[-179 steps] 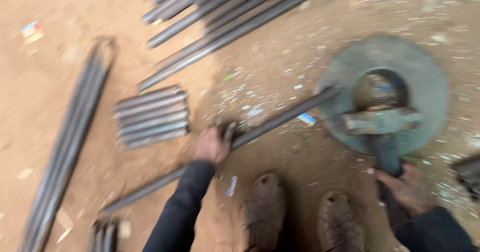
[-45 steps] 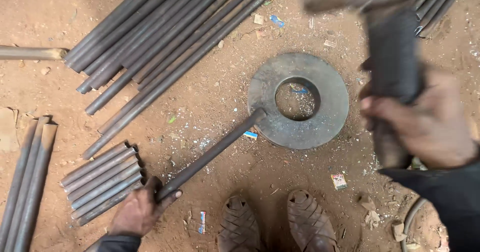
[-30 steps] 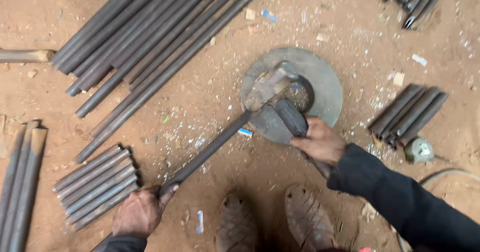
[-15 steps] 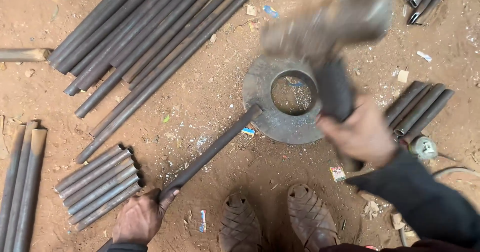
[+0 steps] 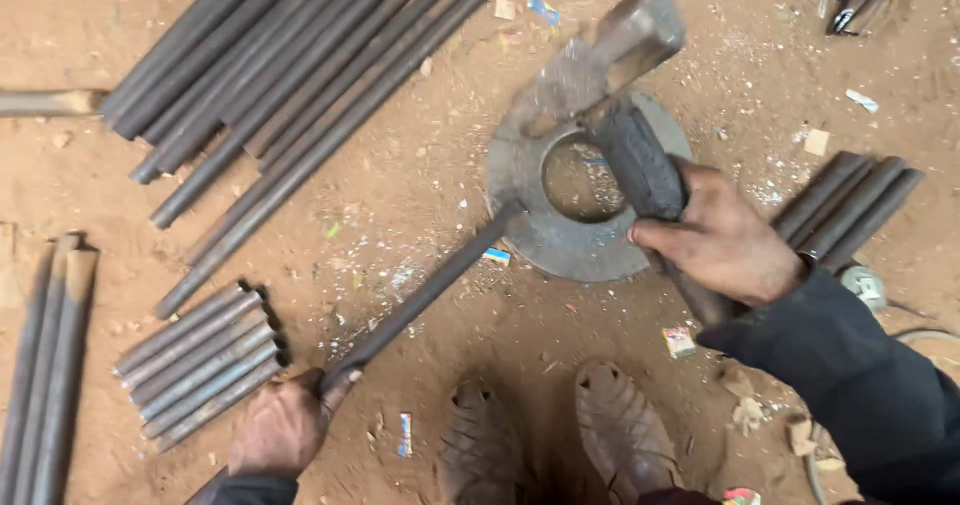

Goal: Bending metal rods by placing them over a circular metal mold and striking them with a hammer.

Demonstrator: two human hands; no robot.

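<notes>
Right hand (image 5: 725, 240): closed around the hammer (image 5: 610, 55) handle, head raised above the ring (image 5: 560, 250).
Left hand (image 5: 285, 430): gripping the rod (image 5: 420, 300) at its near end; far end rests on the ring.
Handling: rod looks stiff, heavy; best held far from the ring.

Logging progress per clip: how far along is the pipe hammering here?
Done: short pipes lie bundled by the left hand. In hand: that hand holds a pipe with its end on the ring; the right hand holds the hammer raised. Left: many long pipes lie untouched.
</notes>
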